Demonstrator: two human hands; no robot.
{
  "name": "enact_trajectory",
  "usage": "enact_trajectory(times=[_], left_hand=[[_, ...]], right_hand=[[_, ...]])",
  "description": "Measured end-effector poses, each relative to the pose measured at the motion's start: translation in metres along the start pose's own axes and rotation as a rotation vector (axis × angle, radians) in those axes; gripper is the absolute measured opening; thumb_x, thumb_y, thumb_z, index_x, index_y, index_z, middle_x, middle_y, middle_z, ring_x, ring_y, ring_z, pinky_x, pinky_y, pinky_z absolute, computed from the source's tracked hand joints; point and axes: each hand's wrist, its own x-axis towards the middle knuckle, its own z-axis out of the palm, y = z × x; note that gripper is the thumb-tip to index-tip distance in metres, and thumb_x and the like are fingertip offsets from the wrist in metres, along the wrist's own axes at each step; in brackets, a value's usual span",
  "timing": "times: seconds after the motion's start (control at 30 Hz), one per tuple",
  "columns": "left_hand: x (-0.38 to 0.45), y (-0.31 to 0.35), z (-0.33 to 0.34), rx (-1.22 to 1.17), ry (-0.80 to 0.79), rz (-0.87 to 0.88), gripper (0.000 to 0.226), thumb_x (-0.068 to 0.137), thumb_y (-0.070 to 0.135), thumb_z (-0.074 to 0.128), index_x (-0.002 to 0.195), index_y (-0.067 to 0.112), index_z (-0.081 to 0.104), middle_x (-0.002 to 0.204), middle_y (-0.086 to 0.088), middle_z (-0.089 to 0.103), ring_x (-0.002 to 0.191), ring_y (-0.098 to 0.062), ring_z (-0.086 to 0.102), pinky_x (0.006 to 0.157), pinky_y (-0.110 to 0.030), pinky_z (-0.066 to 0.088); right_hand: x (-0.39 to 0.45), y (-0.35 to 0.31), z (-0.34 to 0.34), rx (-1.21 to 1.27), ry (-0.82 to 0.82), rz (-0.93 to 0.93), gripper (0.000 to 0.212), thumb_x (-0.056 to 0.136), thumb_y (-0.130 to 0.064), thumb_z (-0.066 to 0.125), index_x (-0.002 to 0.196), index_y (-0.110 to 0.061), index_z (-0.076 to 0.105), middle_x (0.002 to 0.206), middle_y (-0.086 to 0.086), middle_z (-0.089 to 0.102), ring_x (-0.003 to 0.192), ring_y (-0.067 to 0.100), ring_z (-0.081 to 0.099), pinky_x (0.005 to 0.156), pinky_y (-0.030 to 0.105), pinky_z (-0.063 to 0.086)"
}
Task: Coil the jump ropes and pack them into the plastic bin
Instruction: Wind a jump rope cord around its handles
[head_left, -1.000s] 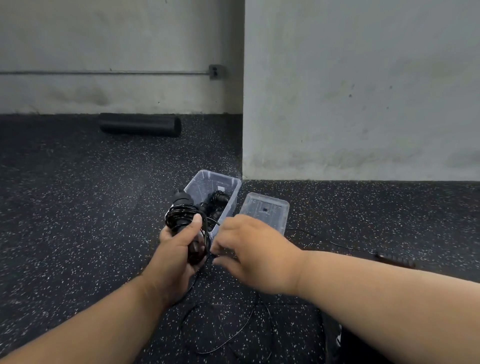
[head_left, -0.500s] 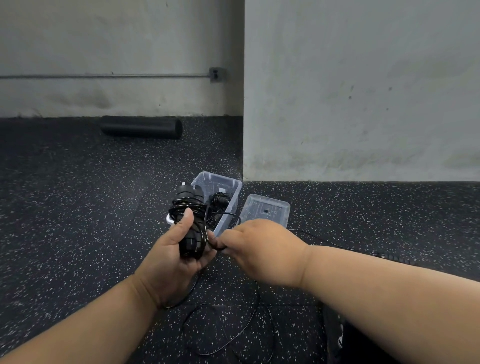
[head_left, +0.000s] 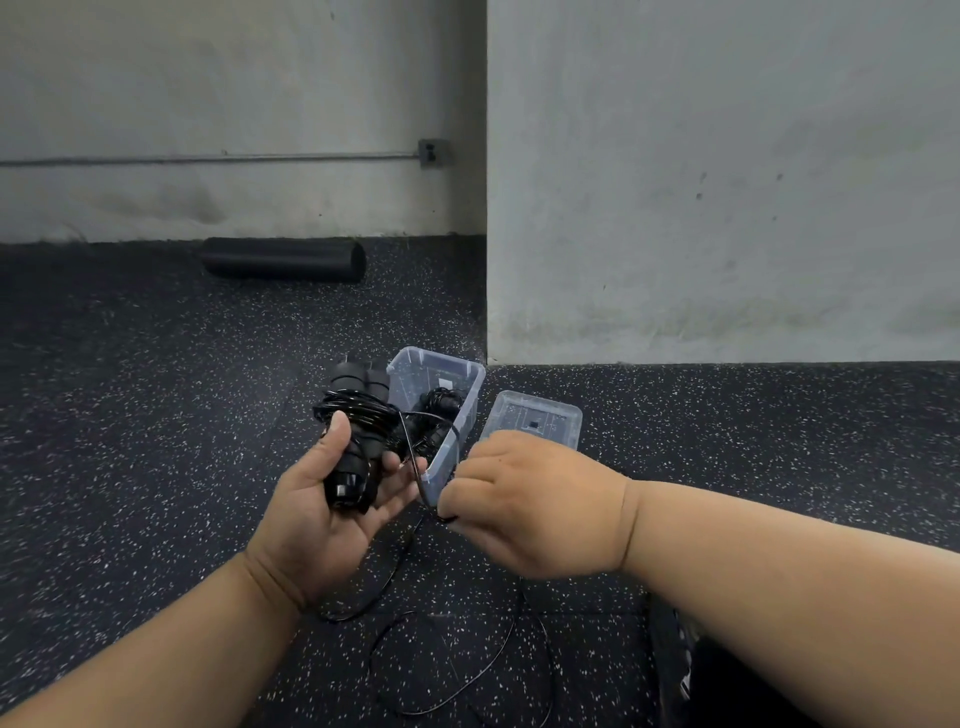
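Bin (head_left: 451, 372) holds one coiled rope (head_left: 435, 415); lid (head_left: 540, 418) just right of it. Left hand (head_left: 332, 512) grips wrapped handles (head_left: 356, 423) before the bin, right hand (head_left: 524, 506) pinches the cord (head_left: 413, 457). Roller (head_left: 283, 259) far behind.

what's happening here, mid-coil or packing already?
Mid-coil. The left hand holds the two black handles of a jump rope together, with cord already wound around them. The right hand pinches the loose cord beside them, and more slack lies on the floor below. The clear plastic bin sits open just beyond the hands with another black rope inside; its lid lies beside it.
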Motion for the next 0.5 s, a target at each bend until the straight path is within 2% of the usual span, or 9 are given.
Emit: enact_trajectory(times=[0.07,0.17,0.2,0.23,0.3,0.37,0.43,0.5], left_hand=[[-0.001,0.001,0.002,-0.032,-0.013,-0.003,0.071,0.054,0.054,0.100,0.101,0.008,0.074,0.089,-0.016,0.066,0.104,-0.040,0.071,0.102,-0.058,0.051],[-0.005,0.002,0.010,-0.059,0.024,-0.017,0.049,0.088,0.051,0.069,0.110,0.008,0.068,0.088,-0.013,0.062,0.082,-0.028,0.076,0.096,-0.051,0.050],[-0.005,0.002,0.011,-0.064,0.025,-0.024,0.050,0.089,0.052,0.068,0.113,0.008,0.066,0.088,-0.012,0.062,0.078,-0.026,0.075,0.093,-0.049,0.050],[-0.005,0.002,0.011,-0.060,0.022,-0.031,0.057,0.083,0.053,0.076,0.115,0.007,0.065,0.088,-0.012,0.063,0.078,-0.026,0.075,0.092,-0.049,0.051],[-0.006,0.002,0.012,-0.038,0.005,-0.029,0.068,0.074,0.054,0.086,0.117,0.006,0.065,0.088,-0.013,0.064,0.085,-0.030,0.074,0.093,-0.052,0.054],[-0.007,0.004,0.012,-0.056,0.006,-0.012,0.064,0.079,0.052,0.079,0.120,0.005,0.065,0.087,-0.014,0.065,0.088,-0.033,0.074,0.096,-0.056,0.057],[-0.008,0.006,0.014,-0.050,0.004,0.005,0.064,0.073,0.052,0.085,0.115,0.006,0.069,0.085,-0.014,0.066,0.089,-0.035,0.074,0.097,-0.056,0.059],[-0.009,0.009,0.016,-0.067,0.017,0.023,0.051,0.084,0.053,0.074,0.106,0.008,0.069,0.081,-0.012,0.063,0.081,-0.030,0.072,0.095,-0.054,0.060]], right_hand=[[0.000,-0.005,0.001,0.007,0.009,0.000,0.015,0.099,-0.023,0.067,0.093,-0.009,0.068,0.086,0.004,0.062,0.076,0.021,0.051,0.077,0.033,0.044],[-0.001,-0.012,0.001,0.007,-0.011,0.016,0.017,0.097,-0.027,0.070,0.090,-0.012,0.067,0.096,0.002,0.060,0.075,0.018,0.050,0.069,0.027,0.037],[-0.001,-0.014,0.001,0.024,-0.021,0.036,0.016,0.096,-0.027,0.069,0.091,-0.013,0.065,0.100,0.001,0.060,0.074,0.018,0.052,0.066,0.029,0.040],[-0.002,-0.015,0.000,0.053,-0.024,0.063,0.014,0.095,-0.027,0.067,0.091,-0.014,0.063,0.100,0.000,0.060,0.073,0.018,0.053,0.062,0.030,0.043],[-0.003,-0.018,-0.003,0.127,0.011,0.141,0.014,0.092,-0.025,0.063,0.085,-0.016,0.057,0.085,-0.004,0.055,0.065,0.017,0.048,0.056,0.031,0.042],[-0.004,-0.018,-0.009,0.219,0.100,0.254,0.015,0.090,-0.025,0.054,0.078,-0.017,0.049,0.071,-0.007,0.045,0.059,0.014,0.040,0.053,0.031,0.038],[-0.006,-0.014,-0.016,0.297,0.202,0.373,0.015,0.087,-0.024,0.047,0.073,-0.021,0.042,0.066,-0.008,0.040,0.058,0.013,0.038,0.051,0.030,0.035],[-0.008,-0.009,-0.019,0.302,0.232,0.395,0.016,0.083,-0.023,0.045,0.070,-0.019,0.037,0.064,-0.006,0.037,0.058,0.016,0.037,0.052,0.035,0.034]])
